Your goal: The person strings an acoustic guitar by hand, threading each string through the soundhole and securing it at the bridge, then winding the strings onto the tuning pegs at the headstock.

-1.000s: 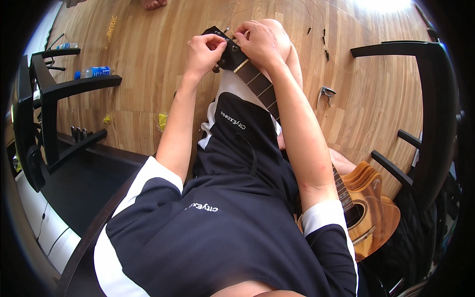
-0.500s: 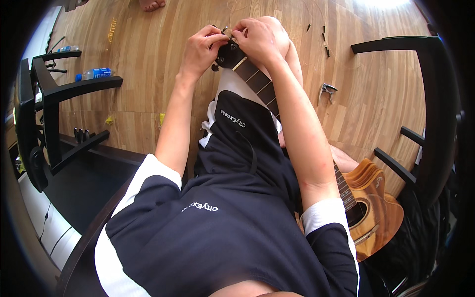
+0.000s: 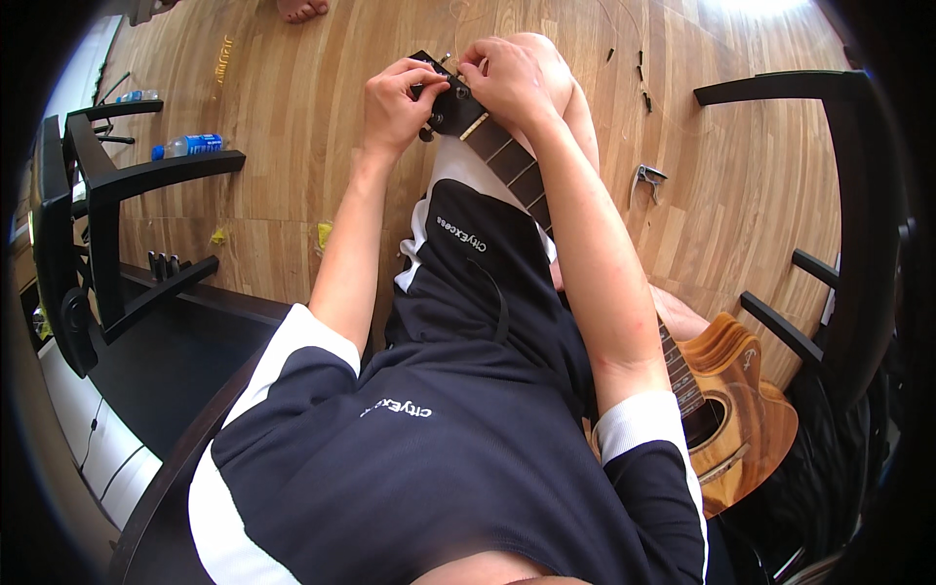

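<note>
An acoustic guitar lies across my lap, its wooden body (image 3: 741,409) at the lower right and its dark neck (image 3: 507,161) running up over my knee. My left hand (image 3: 398,97) grips the left side of the black headstock (image 3: 450,105), fingers curled around the tuning pegs. My right hand (image 3: 507,73) pinches something small at the top of the headstock; a thin string seems to be there, but it is too fine to make out. Both hands touch the headstock.
A silver capo (image 3: 647,178) lies on the wooden floor right of my knee, with small dark bits (image 3: 642,78) beyond it. Black stands (image 3: 117,195) rise at the left and black chair parts (image 3: 838,195) at the right. A blue bottle (image 3: 190,146) lies left. Someone's foot (image 3: 300,10) shows at top.
My left hand has shifted a little along the headstock, and both hands keep working at the pegs. The guitar stays on my lap.
</note>
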Motion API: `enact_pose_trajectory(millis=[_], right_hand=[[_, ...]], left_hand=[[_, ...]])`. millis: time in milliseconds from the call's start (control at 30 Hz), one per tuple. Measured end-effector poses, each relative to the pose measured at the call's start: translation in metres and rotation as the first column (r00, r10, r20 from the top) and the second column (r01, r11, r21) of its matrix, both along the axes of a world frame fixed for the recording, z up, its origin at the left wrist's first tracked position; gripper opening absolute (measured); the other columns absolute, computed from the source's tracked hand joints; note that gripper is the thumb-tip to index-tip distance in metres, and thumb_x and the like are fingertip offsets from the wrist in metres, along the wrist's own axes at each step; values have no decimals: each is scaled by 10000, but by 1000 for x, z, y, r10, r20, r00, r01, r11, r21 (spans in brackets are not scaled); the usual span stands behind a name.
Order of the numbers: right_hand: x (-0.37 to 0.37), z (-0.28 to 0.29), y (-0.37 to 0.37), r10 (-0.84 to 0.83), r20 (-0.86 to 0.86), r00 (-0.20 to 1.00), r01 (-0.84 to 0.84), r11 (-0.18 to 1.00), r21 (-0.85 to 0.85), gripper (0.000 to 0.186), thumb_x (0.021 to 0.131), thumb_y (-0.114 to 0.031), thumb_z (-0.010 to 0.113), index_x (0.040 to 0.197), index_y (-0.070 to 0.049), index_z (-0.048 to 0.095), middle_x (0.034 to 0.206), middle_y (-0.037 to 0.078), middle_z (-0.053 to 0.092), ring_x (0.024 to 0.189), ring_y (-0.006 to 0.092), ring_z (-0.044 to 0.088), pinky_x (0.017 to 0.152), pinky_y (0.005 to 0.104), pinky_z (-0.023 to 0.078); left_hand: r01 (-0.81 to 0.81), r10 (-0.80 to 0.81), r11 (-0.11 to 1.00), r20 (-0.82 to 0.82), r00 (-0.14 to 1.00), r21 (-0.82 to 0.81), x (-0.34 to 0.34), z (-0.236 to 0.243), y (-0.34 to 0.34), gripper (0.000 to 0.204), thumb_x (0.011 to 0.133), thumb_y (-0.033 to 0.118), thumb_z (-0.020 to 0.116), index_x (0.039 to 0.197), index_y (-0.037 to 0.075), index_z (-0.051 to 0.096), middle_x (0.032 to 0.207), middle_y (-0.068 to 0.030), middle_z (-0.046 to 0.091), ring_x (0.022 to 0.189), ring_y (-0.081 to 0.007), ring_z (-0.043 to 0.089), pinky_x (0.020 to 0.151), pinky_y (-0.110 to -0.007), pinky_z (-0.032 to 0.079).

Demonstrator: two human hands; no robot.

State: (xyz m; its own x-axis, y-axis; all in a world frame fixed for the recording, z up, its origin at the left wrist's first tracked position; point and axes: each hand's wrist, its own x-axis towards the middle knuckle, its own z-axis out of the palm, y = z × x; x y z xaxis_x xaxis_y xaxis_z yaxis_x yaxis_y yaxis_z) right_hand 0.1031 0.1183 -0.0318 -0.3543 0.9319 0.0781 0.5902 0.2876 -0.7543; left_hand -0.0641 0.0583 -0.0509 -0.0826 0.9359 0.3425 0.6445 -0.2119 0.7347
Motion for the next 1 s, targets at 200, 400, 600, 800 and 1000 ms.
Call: enact_pose_trajectory(millis=[200,400,600,800,1000], right_hand=[[2,1,-1,32,-15,999,-31,999,44,158,791,-169,618,822,-62,731,891,133,702,874,319,666,842,411,504],[2,-6,-2,31,20,999,-34,990,138,146,773,-151,617,807,-62,727,839,132,687,845,315,660,840,408,501],[-6,0,-7,-70,100,992,31,936,351,151,779,-169,626,848,-103,743,983,104,676,1070,300,597,958,438,425],[9,3,-10,-137,550,824,-65,941,331,192,843,-253,577,857,-158,743,980,42,685,1052,251,599,944,395,426],[12,28,-14,355,530,770,-360,928,-100,149,779,-248,636,760,-131,726,841,51,704,890,251,667,766,399,512]], left_hand=[[-91,95,995,103,990,-43,1,-6,-4,140,766,145,818,847,39,773,879,-43,745,694,-98,649,584,-243,467],[-189,191,982,69,979,-24,7,-6,-9,177,762,159,832,843,17,765,794,-66,737,710,-118,679,635,-254,510],[-219,237,963,111,965,-155,6,0,-15,171,775,160,823,849,20,759,771,-53,733,714,-114,679,649,-268,521],[-107,112,991,73,991,-76,12,-4,0,130,813,141,787,886,36,763,844,-61,735,752,-114,666,688,-264,519],[-39,110,966,271,956,-257,-10,-10,-5,185,891,122,737,998,-29,733,962,-80,732,838,-138,659,757,-265,540]])
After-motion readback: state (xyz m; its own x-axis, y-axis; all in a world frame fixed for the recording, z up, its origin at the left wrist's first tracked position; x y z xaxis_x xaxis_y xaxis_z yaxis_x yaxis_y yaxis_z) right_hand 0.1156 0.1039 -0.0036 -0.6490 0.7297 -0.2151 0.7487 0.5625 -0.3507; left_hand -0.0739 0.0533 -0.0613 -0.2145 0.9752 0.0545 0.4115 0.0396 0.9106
